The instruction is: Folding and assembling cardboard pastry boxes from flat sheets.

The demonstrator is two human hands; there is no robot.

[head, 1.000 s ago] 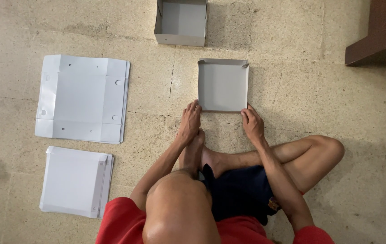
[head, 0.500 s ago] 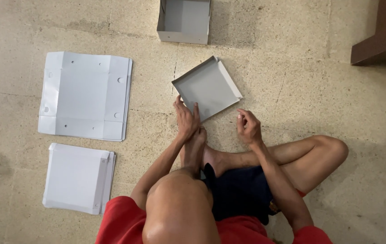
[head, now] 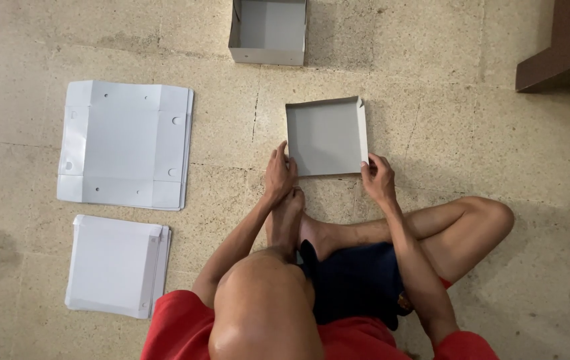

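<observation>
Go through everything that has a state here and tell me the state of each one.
shallow grey tray: folded up, open side up, flat on floor.
deeper grey box: assembled, open, untouched.
large card sheets: unfolded, stacked flat.
smaller card sheets: flat, stacked.
left hand: touching the tray's near left corner.
right hand: touching its near right corner.

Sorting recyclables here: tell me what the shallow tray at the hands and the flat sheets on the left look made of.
Shallow tray: looks like thin grey paperboard, matte, with folded-up walls and a loose corner flap. Flat sheets: apparently the same board, whitish-grey and matte, with visible crease lines and punched holes. Coated plastic cannot be ruled out.
</observation>
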